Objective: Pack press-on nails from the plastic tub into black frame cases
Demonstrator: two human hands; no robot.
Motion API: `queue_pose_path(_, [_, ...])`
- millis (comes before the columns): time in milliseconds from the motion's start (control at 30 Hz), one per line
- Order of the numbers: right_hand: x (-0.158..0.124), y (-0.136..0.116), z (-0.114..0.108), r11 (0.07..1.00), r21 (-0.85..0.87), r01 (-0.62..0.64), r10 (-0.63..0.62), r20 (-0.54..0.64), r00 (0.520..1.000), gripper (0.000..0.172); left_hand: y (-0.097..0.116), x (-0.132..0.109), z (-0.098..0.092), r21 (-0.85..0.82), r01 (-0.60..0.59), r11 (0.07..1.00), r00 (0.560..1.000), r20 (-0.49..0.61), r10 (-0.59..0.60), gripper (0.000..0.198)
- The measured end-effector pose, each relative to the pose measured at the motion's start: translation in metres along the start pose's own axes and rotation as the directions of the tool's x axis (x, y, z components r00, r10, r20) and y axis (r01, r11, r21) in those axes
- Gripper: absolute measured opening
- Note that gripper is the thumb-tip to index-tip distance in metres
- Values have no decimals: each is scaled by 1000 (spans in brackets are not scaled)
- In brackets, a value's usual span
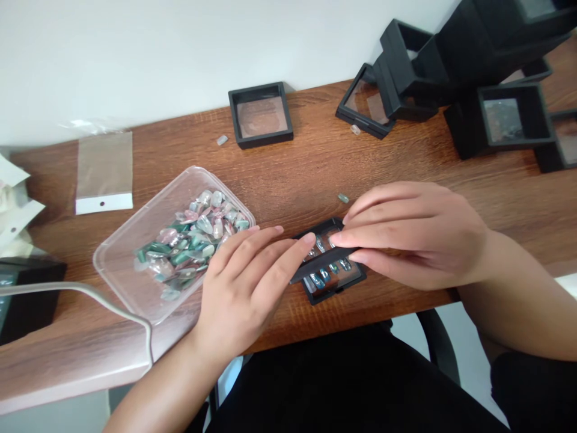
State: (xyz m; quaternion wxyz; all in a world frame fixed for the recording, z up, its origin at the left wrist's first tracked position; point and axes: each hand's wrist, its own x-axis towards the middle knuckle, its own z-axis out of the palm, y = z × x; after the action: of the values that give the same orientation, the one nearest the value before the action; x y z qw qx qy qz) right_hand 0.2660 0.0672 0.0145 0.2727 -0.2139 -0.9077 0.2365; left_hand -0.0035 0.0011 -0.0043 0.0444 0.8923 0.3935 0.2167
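A hinged black display case (332, 290) lies on the table near its front edge, with rows of shiny press-on nails (321, 278) inside. Its lid (323, 262) is tilted up over the nails. At the lid's left end, my left hand (246, 282) grips with its fingers closed, the thumb hidden. My right hand (415, 234) pinches the lid's right end between thumb and fingers. Left of the case, a clear plastic tub (124, 258) holds a heap of pink, green and clear press-on nails (198, 237), partly behind my left hand. One loose nail (343, 198) lies beyond the case.
A black frame box (283, 132) stands near the wall, a loose nail (222, 140) beside it. Several black frame boxes (464, 114) are piled at the back right. A clear plastic bag (104, 165) lies at left. A white cable (108, 305) crosses the front left.
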Motion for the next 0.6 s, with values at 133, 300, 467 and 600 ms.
queue_pose_path(133, [1,0,0,1000,-1,5,-5,-10,1000,23,0,-1,1,-1,1,1000,1000,-2,-1,61])
queue_pose_path(300, [0,1,0,1000,-5,7,-7,0,1000,24,1,2,2,-9,-7,1000,999,-43,6,57])
queue_pose_path(467, [0,1,0,1000,14,-7,7,-8,1000,21,0,1,1,-44,-27,999,998,-64,24,52])
queue_pose_path(600, [1,3,2,1000,28,-13,13,5,1000,20,0,-2,-1,-76,-32,997,997,-69,27,50])
